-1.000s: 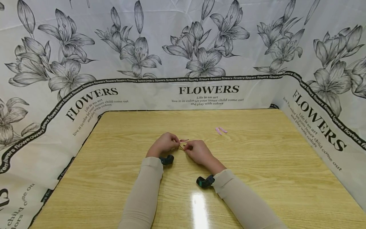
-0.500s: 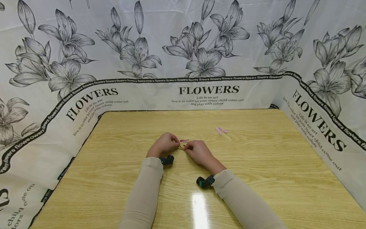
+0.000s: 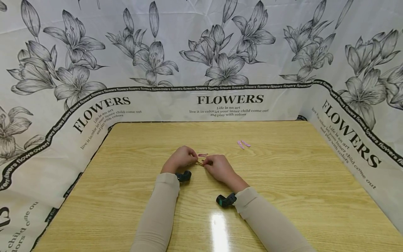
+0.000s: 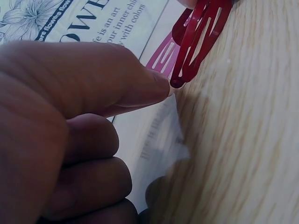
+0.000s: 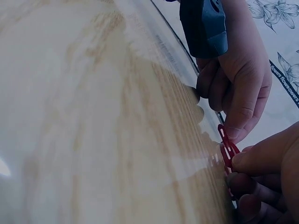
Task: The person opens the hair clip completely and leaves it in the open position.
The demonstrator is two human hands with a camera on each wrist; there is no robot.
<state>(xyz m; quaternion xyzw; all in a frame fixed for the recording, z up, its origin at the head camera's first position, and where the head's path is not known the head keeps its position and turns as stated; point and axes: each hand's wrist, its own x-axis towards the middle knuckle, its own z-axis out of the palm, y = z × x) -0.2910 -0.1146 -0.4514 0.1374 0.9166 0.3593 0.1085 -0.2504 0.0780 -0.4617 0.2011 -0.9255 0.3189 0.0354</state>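
Note:
Between my two hands is a red snap hair clip [image 4: 208,42], its front and back parts spread apart. My left hand [image 3: 183,156] pinches one end between thumb and index finger, the other fingers curled under. At the opposite end, my right hand [image 3: 218,168] grips the clip with thumb and fingers, as the right wrist view shows the red clip [image 5: 227,148] at its thumb tip. Just beyond the hands lies a pink hair clip [image 3: 203,154], partly hidden behind the left fingers in the left wrist view.
Two light pink hair clips [image 3: 243,144] lie farther back on the wooden table [image 3: 283,168], right of the hands. A white flower-printed cloth [image 3: 163,105] stands around the back and sides. Each wrist wears a black camera mount [image 3: 226,200].

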